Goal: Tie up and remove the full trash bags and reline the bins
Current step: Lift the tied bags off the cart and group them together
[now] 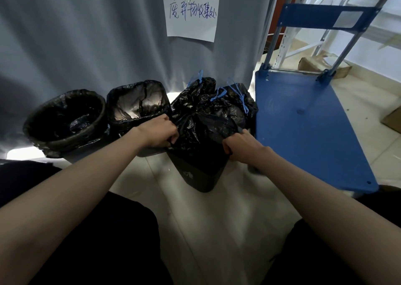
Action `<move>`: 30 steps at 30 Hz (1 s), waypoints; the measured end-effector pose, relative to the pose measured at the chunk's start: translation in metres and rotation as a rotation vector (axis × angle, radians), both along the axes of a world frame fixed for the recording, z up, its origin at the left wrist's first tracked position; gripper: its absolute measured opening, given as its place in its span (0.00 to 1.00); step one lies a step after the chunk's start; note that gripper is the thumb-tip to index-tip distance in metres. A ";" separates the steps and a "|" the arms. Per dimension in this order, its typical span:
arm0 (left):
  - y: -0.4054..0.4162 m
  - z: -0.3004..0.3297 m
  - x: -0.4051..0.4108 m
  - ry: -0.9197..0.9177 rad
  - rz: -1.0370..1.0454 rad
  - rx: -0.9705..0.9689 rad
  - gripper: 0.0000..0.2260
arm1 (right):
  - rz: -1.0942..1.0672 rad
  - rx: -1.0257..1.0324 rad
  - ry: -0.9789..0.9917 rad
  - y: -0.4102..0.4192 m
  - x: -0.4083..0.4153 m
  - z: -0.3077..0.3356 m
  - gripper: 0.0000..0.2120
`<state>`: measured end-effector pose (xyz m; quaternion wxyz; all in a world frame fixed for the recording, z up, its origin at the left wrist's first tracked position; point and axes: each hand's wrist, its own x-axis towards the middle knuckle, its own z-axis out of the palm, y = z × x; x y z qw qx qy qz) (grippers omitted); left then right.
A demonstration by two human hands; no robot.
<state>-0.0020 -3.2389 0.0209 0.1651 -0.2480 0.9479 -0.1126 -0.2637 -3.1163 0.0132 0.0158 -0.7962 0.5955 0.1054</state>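
Left hand (159, 132) and right hand (239, 144) each pinch the liner (204, 128) between them, thin, limp, slippery film, best gripped bunched at the bin (200, 174) rim.

a grey curtain (86, 35) hung behind, with a handwritten paper sign (192, 15) fixed to it. a blue platform trolley (308, 128) stood on the pale tiled floor (217, 219) at right. cardboard boxes (323, 64) lay beyond its handle frame.
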 end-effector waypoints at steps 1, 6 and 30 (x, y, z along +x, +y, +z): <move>0.000 0.003 0.001 0.001 0.012 0.005 0.04 | -0.012 0.001 0.008 0.000 0.000 0.001 0.05; 0.009 0.008 0.005 -0.036 0.041 -0.025 0.07 | -0.026 0.014 0.014 0.003 0.002 0.006 0.07; 0.019 0.005 0.016 -0.029 0.166 0.010 0.24 | -0.141 0.046 -0.246 0.021 -0.001 0.002 0.12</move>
